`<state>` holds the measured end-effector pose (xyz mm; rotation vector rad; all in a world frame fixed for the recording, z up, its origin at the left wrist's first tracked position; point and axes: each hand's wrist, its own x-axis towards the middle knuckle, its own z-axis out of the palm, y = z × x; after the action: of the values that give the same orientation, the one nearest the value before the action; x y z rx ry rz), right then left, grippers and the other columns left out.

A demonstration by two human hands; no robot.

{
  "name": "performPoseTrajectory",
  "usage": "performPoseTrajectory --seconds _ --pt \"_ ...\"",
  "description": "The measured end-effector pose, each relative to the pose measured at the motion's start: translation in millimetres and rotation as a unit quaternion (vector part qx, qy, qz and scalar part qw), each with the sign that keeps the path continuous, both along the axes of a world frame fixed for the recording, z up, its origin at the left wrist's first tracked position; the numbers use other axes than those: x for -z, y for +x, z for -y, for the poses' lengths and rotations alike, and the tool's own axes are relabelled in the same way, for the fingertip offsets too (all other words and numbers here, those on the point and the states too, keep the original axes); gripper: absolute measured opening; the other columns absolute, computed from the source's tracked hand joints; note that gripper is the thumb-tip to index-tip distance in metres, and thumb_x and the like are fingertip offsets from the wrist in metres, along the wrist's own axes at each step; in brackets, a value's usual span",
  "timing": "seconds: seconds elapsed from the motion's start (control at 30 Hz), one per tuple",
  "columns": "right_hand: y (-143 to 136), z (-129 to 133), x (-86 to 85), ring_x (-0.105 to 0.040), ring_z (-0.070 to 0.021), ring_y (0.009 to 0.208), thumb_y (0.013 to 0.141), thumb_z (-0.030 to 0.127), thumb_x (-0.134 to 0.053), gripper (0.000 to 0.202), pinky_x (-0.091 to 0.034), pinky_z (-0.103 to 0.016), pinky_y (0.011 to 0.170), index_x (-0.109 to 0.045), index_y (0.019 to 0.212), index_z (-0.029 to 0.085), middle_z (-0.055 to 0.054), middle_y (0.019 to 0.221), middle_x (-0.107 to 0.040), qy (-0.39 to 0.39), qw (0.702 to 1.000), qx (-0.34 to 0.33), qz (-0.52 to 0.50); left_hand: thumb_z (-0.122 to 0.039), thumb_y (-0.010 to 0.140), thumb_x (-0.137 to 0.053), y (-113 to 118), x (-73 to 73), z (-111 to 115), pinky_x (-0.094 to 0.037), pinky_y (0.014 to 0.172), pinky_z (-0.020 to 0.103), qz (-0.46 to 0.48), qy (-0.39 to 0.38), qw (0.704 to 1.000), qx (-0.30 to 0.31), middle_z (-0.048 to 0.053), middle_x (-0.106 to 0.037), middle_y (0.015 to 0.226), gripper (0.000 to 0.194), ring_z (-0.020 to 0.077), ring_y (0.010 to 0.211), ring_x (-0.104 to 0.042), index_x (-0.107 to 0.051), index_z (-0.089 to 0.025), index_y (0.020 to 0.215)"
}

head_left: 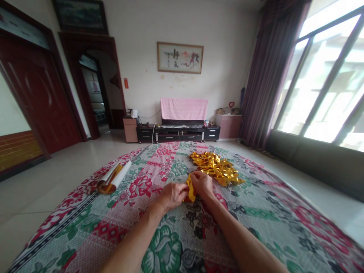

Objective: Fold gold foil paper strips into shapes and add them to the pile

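Observation:
Between my two hands, just above the flowered cloth (167, 242), is a piece of gold foil paper (191, 193), partly folded. My left hand (174, 195) pinches its left side, fingers closed. At its upper right edge my right hand (202, 184) grips it with bent fingers. The fingertips hide part of the paper. Just beyond my right hand lies a heap of folded gold foil pieces (214, 167), shiny and pointed. Off to the left, a curled roll of gold paper with a white back (115, 177) rests on the cloth.
Past the cloth's far edge, a low black cabinet (182, 134) stands along the wall, with a pink towel (184, 109) draped above it. A window (330, 87) and a dark curtain (264, 72) are at the right. A red door (36, 83) is at the left.

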<state>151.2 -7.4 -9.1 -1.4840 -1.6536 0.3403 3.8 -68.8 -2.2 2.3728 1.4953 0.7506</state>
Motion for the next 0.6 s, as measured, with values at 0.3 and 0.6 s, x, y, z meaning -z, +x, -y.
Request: performPoseTrajectory --seconds 0.3,0.6 --pt "-3.4 5.1 1.6 -0.058 -0.0139 0.075 0.077 0.024 -0.047 0.023 -0.037 -0.02 0.065 -0.07 0.075 0.022 -0.003 0.079 -0.064 0.015 0.991 0.001 0.135 -0.035 0.086 -0.039 -1.1 0.3 2.9 -0.041 0.065 0.024 -0.136 0.03 0.99 -0.005 0.005 -0.066 0.078 0.031 0.0159 0.074 -0.059 -0.067 -0.022 0.084" --pt "-6.8 5.4 2.6 -0.055 -0.0144 0.076 0.081 0.03 -0.044 0.024 -0.033 -0.022 0.061 -0.065 0.079 0.02 -0.005 0.084 -0.057 -0.027 0.981 0.009 0.192 -0.034 0.086 -0.042 -3.7 2.2 8.5 -0.041 0.068 0.027 -0.151 0.115 0.982 -0.023 0.006 -0.055 0.079 0.032 0.0179 0.082 -0.049 -0.069 -0.023 0.076"
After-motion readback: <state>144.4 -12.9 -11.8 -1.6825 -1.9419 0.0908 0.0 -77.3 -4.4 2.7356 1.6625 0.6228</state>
